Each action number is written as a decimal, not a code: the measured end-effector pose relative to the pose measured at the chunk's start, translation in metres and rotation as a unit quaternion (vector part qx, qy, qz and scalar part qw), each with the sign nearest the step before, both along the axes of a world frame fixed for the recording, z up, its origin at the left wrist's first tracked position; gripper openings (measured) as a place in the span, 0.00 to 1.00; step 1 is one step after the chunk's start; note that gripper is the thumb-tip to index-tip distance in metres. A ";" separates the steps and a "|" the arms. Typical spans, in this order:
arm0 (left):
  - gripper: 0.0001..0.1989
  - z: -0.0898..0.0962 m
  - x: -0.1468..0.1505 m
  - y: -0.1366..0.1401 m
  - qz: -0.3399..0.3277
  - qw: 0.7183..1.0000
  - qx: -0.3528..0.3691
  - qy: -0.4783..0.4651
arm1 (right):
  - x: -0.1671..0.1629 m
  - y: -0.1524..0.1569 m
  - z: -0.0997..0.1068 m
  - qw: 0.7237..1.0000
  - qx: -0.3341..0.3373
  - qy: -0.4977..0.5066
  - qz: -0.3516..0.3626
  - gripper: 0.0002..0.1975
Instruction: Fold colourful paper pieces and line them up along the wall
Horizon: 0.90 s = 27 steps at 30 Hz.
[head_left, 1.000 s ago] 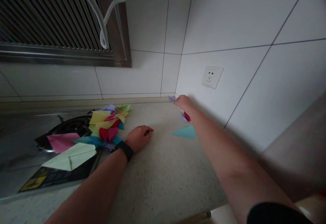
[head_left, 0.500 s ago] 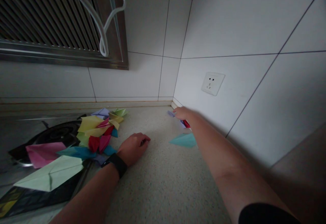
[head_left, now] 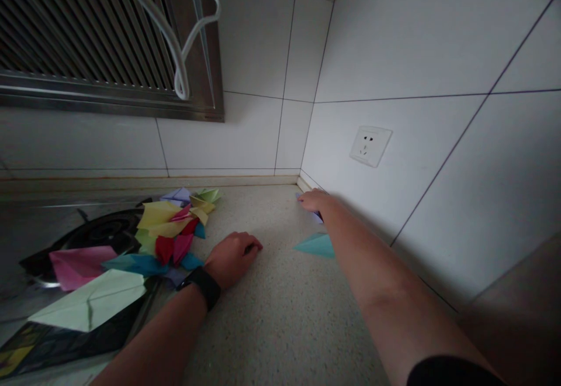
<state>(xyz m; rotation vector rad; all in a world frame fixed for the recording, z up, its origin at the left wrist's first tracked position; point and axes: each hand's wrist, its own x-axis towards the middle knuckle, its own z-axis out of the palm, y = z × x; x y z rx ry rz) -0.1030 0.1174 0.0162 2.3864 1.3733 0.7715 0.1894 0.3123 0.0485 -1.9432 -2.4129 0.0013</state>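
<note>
Apparently handling purple paper [head_left: 297, 196], the right hand [head_left: 313, 200], grip indiscernible, needs a light touch next, the left hand [head_left: 231, 258] loosely curled, seemingly empty.

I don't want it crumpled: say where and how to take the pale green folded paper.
Probably best pinched at the broad end, coming from the right with the left hand: the pale green folded paper tapers to a point on the left, and its broad end faces that hand. A blue folded paper sits close by its far edge, leaving less room there.
</note>
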 end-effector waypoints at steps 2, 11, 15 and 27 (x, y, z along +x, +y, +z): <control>0.13 0.000 0.000 0.000 0.000 1.000 0.000 0.000 | 0.001 0.002 0.000 1.000 -0.022 -0.018 -0.001 0.16; 0.13 0.003 0.001 -0.003 0.003 1.000 -0.008 0.003 | 0.000 -0.009 0.008 1.000 -0.008 -0.016 0.007 0.18; 0.14 0.004 0.001 -0.003 0.001 1.000 -0.007 0.010 | -0.007 -0.017 0.028 0.998 0.063 0.026 0.002 0.18; 0.12 0.001 0.002 -0.002 0.000 0.999 0.022 0.050 | -0.137 -0.193 0.054 0.836 0.182 0.477 0.200 0.13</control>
